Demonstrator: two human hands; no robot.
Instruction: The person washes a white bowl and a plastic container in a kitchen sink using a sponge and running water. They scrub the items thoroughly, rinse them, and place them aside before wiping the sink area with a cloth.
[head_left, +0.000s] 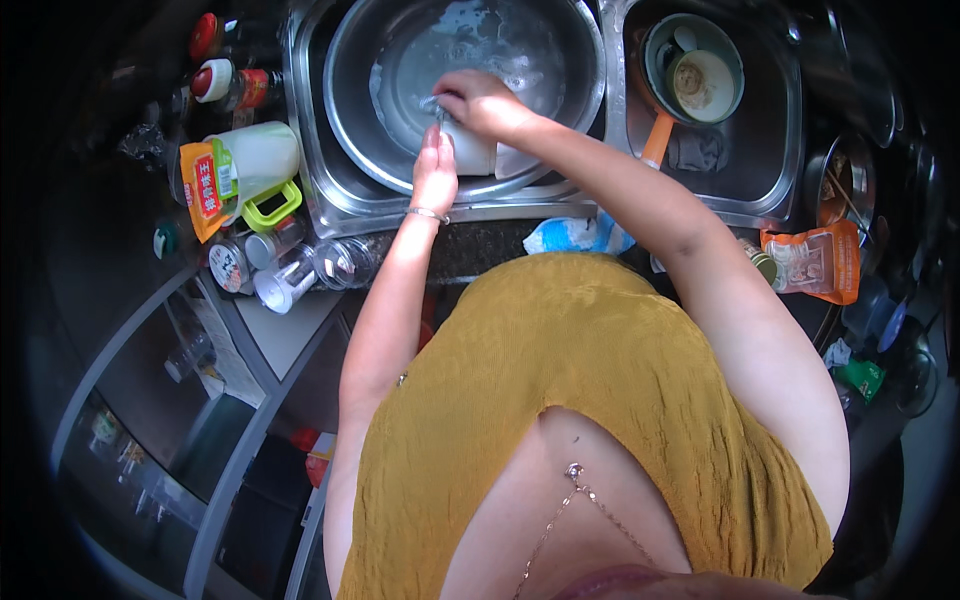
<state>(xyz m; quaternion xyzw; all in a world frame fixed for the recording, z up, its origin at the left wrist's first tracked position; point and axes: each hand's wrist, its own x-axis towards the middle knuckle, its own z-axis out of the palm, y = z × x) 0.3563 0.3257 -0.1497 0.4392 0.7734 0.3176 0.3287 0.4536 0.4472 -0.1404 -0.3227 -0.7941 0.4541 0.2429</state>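
A large stainless steel basin (349, 124) stands in the left sink bowl, with cloudy, sudsy water in it. Over its near side, my left hand (436, 169) steadies a white container (471, 154), the fingers laid along its left side. My right hand (480, 103) bends over the container's far end and pinches a small silvery thing (430, 103), possibly a wire scrubber. My right hand and forearm hide part of the container, so its full shape cannot be made out.
In the right sink bowl (787, 165) are nested bowls (701, 86), an orange handle (658, 139) and a grey cloth (697, 150). A green-handled pitcher (262, 154), clear jars (289, 277) and bottles (251, 88) crowd the left counter. A blue-and-white cloth (574, 235) lies at the front edge.
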